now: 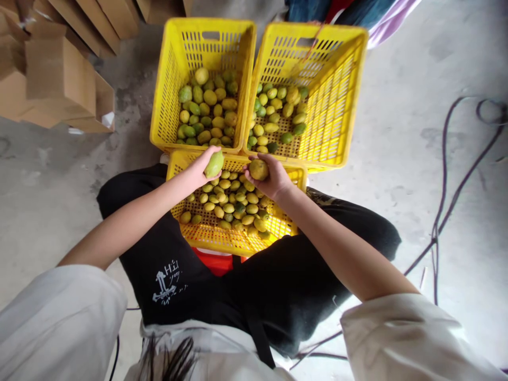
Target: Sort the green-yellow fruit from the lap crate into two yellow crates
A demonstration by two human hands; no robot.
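Note:
My left hand [201, 168] is closed on a pale green lemon [214, 164], held above the rear left edge of the near yellow crate [198, 236]. To its right, my right hand [274, 180] grips a darker, brownish-yellow lemon [259, 169] over the same crate. Many yellow and green lemons [238, 206] lie in this crate between my knees. Just beyond stand two more yellow crates side by side. The far left crate [162, 106] holds a pile of mixed green and yellow lemons; in the far right crate [337, 116] they gather towards the left.
Cardboard boxes [63, 74] stand at the upper left. Black cables [442, 222] run across the concrete floor on the right. Beyond the far right crate, part of another person's clothing [365, 10] shows. Something red [214, 262] sits under the near crate.

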